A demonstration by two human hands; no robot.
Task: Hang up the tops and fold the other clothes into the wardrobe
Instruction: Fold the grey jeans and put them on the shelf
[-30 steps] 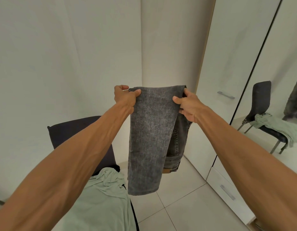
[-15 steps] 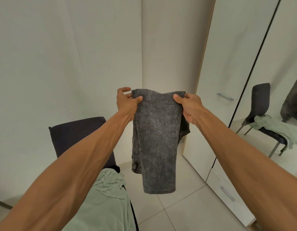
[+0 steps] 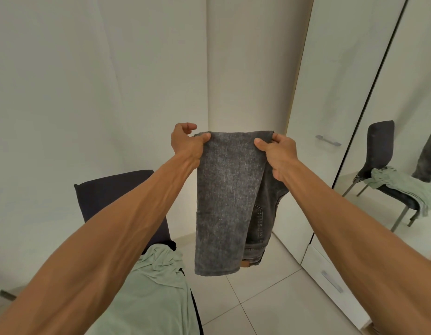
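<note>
— What are the hands doing?
— Both are held out in front. The left hand (image 3: 185, 146) pinches the top left corner of the folded grey jeans (image 3: 229, 201), with its forefinger curled free above. The right hand (image 3: 277, 153) grips the top right corner, thumb on the front.
— And where are the jeans?
— They hang in the air between the hands. A plain leg panel faces forward, and the waistband and a pocket show behind it at the lower right.
— What's around them?
— Lower left, a pale green top (image 3: 156, 286) lies on a dark chair (image 3: 108, 194) by the wall. On the right stands the white wardrobe (image 3: 330, 93), its door closed, with a drawer (image 3: 330, 281) below. Beside it, a mirror (image 3: 407, 105) reflects the chair and top.
</note>
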